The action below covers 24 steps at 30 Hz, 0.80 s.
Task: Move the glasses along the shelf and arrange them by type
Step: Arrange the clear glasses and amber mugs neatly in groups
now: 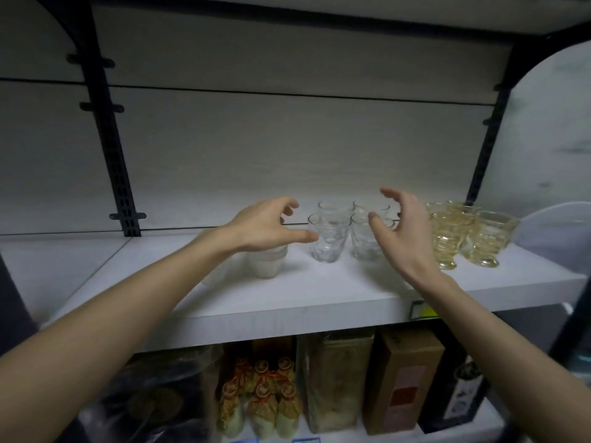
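Several clear tumblers (328,238) stand in a close block at the middle of the white shelf (287,298). To their right stand several amber footed glasses (447,238), also bunched together. A frosted whitish cup (267,262) sits left of the clear block, partly under my left hand. My left hand (265,227) hovers just left of the clear tumblers, fingers loosely curved, holding nothing. My right hand (399,231) hangs between the clear tumblers and the amber glasses, fingers spread and empty, hiding part of the right-hand tumblers.
A pale plastic lid or bowl (556,238) leans at the shelf's right end. Black perforated uprights (118,161) flank the bay. The shelf below holds gold-wrapped bottles (259,398), a brown carton (403,382) and a dark bag (153,394).
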Motion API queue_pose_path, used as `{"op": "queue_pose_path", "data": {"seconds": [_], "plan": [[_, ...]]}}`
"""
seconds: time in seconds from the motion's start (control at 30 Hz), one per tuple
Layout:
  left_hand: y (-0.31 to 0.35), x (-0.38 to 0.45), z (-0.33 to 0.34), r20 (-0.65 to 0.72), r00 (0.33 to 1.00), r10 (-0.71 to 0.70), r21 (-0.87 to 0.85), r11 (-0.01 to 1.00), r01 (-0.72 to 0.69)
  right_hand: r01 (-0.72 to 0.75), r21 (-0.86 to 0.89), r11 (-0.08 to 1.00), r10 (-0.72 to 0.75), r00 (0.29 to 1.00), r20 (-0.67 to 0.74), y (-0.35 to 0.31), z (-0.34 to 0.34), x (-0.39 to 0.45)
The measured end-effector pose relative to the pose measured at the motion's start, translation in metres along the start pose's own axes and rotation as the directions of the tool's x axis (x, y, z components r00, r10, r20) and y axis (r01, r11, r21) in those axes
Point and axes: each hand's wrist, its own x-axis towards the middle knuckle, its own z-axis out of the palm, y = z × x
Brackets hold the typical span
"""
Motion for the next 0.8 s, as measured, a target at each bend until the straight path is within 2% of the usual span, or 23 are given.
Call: {"op": "queue_pose_path", "data": {"seconds": [0.1,0.2,0.27,0.4,0.57,0.8], "plan": [[0.027,0.023,0.020,0.013,0.999,-0.031,0.064,0.997,0.031,-0.039,-0.035,0.999,0.041,0.997,0.060,0.028,-0.003,0.000],[0.044,0.036,0.033,0.004,0.999,-0.049,0.150,0.988,0.048,-0.157,0.041,0.987,0.143,0.963,0.230,0.042,-0.001,0.000],[0.047,0.042,0.038,-0.023,0.998,-0.052,0.176,0.983,0.055,-0.197,0.083,0.977,0.161,0.934,0.318,0.044,0.002,0.000],[0.045,0.054,0.044,-0.053,0.995,-0.089,0.189,0.977,0.097,-0.185,0.111,0.976,0.141,0.937,0.319,0.050,0.009,0.005],[0.038,0.064,0.037,-0.065,0.989,-0.132,0.064,0.989,0.136,-0.212,0.165,0.963,0.155,0.941,0.301,0.059,0.014,0.008],[0.038,0.099,-0.002,-0.315,0.939,-0.135,-0.235,0.970,0.061,-0.240,0.196,0.951,0.181,0.944,0.276,0.064,0.017,0.009]]}}
